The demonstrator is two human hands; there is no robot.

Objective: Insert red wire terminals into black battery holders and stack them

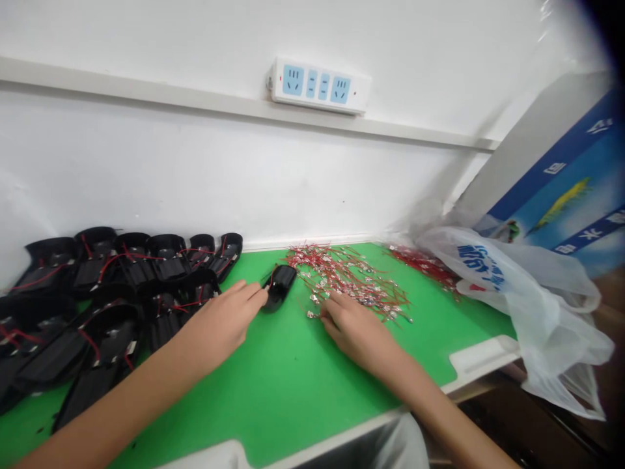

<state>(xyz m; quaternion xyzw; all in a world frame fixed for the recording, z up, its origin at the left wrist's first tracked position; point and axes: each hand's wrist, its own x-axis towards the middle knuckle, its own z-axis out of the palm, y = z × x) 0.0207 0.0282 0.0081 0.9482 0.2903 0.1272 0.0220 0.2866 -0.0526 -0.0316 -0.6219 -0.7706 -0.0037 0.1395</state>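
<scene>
My left hand (234, 311) grips the near left end of a glossy black plastic housing (282, 281), which is tilted over the green tabletop. At the near edge of a loose heap of red wires with small metal ends (354, 277), my right hand (349, 322) has its fingers curled together. Whatever may be between those fingertips is hidden. To the left stand several black housings with red wires (168, 254), in rough rows; my left forearm passes in front of some of them.
A second pile of red wires (424, 262) lies at the back right, partly under a white plastic bag (527, 293). Behind the bag leans a printed box (561, 176). The white wall carries a power strip (319, 86). The green table (273, 384) has a pale front edge.
</scene>
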